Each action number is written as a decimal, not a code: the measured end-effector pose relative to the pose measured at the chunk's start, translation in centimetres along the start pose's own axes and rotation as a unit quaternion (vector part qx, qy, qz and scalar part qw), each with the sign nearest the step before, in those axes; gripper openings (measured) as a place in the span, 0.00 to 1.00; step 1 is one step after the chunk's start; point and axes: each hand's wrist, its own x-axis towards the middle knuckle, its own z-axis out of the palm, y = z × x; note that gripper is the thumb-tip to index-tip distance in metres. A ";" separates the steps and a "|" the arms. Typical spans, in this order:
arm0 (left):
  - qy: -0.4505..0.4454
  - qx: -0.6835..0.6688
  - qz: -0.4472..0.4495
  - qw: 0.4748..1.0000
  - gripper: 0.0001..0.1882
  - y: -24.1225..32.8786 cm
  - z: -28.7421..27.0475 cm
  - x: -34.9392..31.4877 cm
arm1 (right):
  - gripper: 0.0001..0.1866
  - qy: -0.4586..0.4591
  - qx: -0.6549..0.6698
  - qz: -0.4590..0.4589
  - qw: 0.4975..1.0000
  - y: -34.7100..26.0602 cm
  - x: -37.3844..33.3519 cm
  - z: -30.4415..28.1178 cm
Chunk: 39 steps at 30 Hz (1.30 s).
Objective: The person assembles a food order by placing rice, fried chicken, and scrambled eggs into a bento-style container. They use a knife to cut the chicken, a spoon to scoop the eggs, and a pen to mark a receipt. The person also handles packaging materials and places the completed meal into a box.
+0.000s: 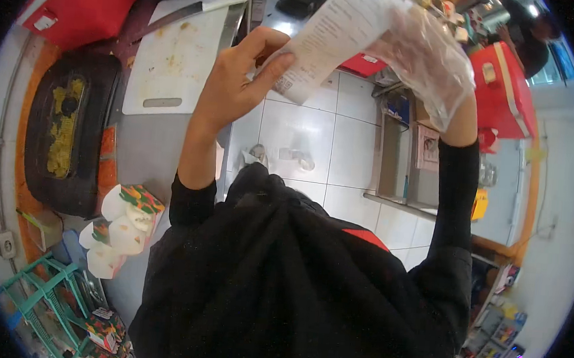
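Note:
My left hand [241,76] pinches the lower left edge of a long white paper receipt [337,39] between thumb and fingers. The paper is held up in front of me, its printed side toward me. At its upper right edge is my right hand [429,49], covered by a loose, clear plastic glove [449,90]. Its fingers meet the receipt there and seem to grip it, though the crinkled plastic and the paper partly hide them.
On the left counter, a knife [171,21] lies on a stained white cutting board [175,71]. Nearer are a black tray with a lidded opening [45,122] and several open paper food boxes [123,234]. Red insulated boxes [86,5] [503,88] stand on both sides. White floor tiles [297,130] show between the counters.

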 end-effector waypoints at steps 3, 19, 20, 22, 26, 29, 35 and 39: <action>0.026 -0.036 -0.068 0.997 0.06 -4.0 -2.1 1.3 | 0.25 0.004 0.011 0.034 0.999 2.5 3.6 -1.2; 0.425 0.032 -0.205 0.881 0.21 -10.0 -2.2 -2.6 | 0.31 -0.056 -0.129 0.332 0.933 21.2 17.8 -18.9; 0.484 0.104 -0.194 0.847 0.22 -9.7 -0.6 -2.9 | 0.31 -0.073 -0.105 0.303 0.944 21.9 19.9 -19.4; 0.545 0.165 -0.259 0.780 0.22 -8.5 2.2 0.4 | 0.30 -0.104 -0.094 0.267 0.953 22.4 23.2 -23.2; 0.612 0.291 -0.253 0.691 0.24 -6.7 5.7 4.7 | 0.32 -0.109 -0.034 0.293 0.949 24.7 24.8 -33.8; 0.598 0.333 -0.179 0.707 0.23 -7.3 5.1 8.2 | 0.32 -0.098 -0.026 0.289 0.952 24.0 24.2 -37.0; 0.473 0.239 -0.212 0.821 0.24 -13.6 6.0 19.5 | 0.34 -0.102 0.010 0.312 0.944 25.5 22.1 -41.2; 0.424 0.136 -0.266 0.855 0.32 -14.9 9.2 22.1 | 0.35 -0.116 0.056 0.325 0.937 25.1 21.6 -41.7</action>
